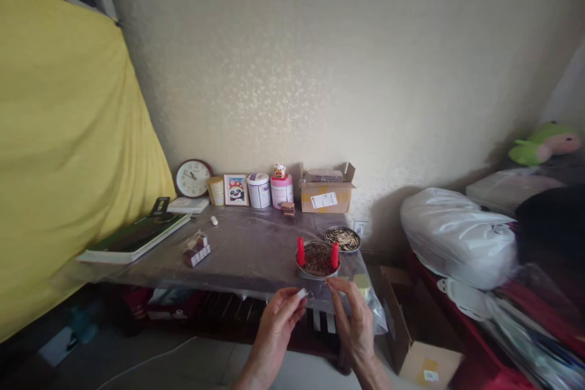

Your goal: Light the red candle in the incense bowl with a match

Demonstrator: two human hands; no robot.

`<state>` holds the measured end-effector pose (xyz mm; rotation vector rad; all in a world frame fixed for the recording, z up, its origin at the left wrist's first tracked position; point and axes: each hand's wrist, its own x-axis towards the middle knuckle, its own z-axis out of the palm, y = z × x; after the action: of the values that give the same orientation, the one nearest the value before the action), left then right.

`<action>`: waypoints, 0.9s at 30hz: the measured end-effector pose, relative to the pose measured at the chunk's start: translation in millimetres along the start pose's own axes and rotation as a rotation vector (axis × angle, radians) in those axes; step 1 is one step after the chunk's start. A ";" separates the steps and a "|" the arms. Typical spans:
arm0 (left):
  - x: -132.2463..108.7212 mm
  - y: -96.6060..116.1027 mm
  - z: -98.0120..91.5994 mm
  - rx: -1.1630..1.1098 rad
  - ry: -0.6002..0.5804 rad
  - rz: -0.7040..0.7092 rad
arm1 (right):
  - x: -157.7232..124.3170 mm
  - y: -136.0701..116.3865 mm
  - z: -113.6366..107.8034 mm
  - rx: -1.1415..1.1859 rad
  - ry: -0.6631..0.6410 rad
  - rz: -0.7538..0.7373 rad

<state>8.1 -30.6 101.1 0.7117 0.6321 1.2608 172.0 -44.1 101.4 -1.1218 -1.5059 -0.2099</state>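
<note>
My left hand (282,315), at the table's front edge, is closed around a small white-ended matchbox (301,294). Just to its right, my right hand (351,314) pinches what looks like a matchstick (328,281), of which only a tiny bit shows at the fingertips. Both hands are apart, in front of a round metal bowl (312,276) filled with dark brown grains. Two red candles stand upright in the bowl, a left candle (300,251) and a right candle (335,255). Behind it on the right, a round dish (358,248) holds many loose matchsticks (342,237).
A plastic-wrapped pack of small boxes (197,250) and a green-covered book (137,237) lie leftward on the table (249,250). Along the wall stand a clock (194,178), a framed picture (236,190), tins (259,191) and a cardboard box (325,195). An open carton (427,356) sits right.
</note>
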 end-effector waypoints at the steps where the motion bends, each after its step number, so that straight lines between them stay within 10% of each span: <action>1: -0.4 -1.1 0.9 -0.003 -0.002 0.008 | -0.4 -7.1 -0.8 0.033 -0.020 -0.033; 27: -10.8 1.6 -1.8 -0.017 -0.061 0.055 | -14.7 -12.6 10.9 0.203 -0.151 -0.139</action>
<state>3.7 -40.6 101.6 0.7548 0.5543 1.2885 153.4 -50.8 91.4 -0.8885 -1.7001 -0.0664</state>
